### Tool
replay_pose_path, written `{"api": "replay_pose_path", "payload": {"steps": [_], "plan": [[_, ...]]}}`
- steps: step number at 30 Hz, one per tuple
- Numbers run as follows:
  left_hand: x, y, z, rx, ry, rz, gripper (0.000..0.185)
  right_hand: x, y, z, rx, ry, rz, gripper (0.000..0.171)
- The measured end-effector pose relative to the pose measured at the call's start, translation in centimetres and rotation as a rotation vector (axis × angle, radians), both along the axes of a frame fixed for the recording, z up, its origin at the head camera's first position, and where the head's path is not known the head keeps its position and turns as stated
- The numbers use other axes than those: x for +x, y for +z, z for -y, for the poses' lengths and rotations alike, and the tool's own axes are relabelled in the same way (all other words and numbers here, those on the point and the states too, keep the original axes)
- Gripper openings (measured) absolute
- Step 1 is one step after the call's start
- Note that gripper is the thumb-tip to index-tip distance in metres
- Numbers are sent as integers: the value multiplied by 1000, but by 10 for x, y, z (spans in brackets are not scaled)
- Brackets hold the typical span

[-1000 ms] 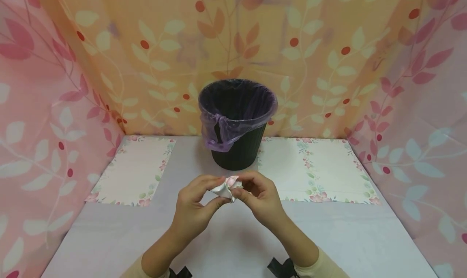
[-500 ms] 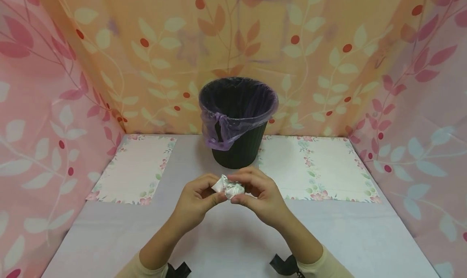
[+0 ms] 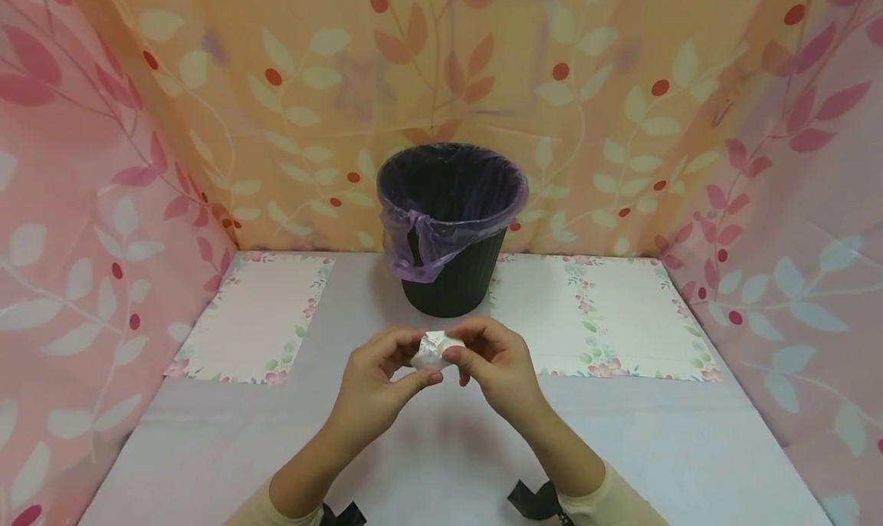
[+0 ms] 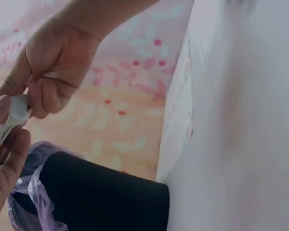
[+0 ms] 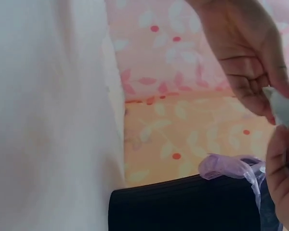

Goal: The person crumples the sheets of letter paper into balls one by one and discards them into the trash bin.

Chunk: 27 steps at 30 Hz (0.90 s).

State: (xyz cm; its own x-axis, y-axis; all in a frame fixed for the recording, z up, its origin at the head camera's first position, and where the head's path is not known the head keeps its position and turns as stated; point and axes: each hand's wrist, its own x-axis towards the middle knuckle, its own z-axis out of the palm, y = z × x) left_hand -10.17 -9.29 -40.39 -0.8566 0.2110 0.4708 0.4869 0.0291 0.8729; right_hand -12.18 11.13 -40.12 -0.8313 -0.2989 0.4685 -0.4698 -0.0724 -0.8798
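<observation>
Head view has my left hand (image 3: 375, 384) and right hand (image 3: 493, 365) both pinched on a small crumpled paper wad (image 3: 434, 350), held between their fingertips above the table (image 3: 441, 465), just short of the black bin (image 3: 451, 227) with its purple liner. I judge it feather-light, soft and crushable, not slippery. Best taken across its bulging middle, not a loose corner.

The head view looks down past the grip toward the bin (image 3: 451, 227); both wrist views sit close, sharing it.
</observation>
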Motion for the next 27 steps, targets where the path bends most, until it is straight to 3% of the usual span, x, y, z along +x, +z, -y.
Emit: {"api": "replay_pose_path", "payload": {"steps": [2, 5, 8, 13, 16, 18, 20, 24, 27], "plan": [[0, 0, 1, 26, 2, 73, 40, -1, 0, 0, 92, -18, -95, 33], [-3, 1, 2, 96, 14, 189, 38, -6, 1, -2, 251, -26, -272, 53], [-5, 2, 4, 195, -33, 279, 48, -11, 4, -4, 336, -29, -467, 67], [-3, 3, 4, 310, -150, 416, 65, -14, 5, -4, 279, -83, -753, 50], [-2, 4, 5, 324, -188, 441, 65, -16, 5, -2, 200, -70, -842, 41], [-2, 3, 6, 314, -211, 408, 62, -16, 4, -1, 154, -44, -845, 39], [-3, 2, 7, 310, -235, 358, 58, -15, 2, -1, 118, -21, -793, 40], [-5, -1, 6, 313, -265, 289, 51, -12, 0, -2, 78, -14, -595, 41], [-5, -1, 3, 261, -232, 251, 52, -10, -1, -4, 74, -21, -465, 38]]}}
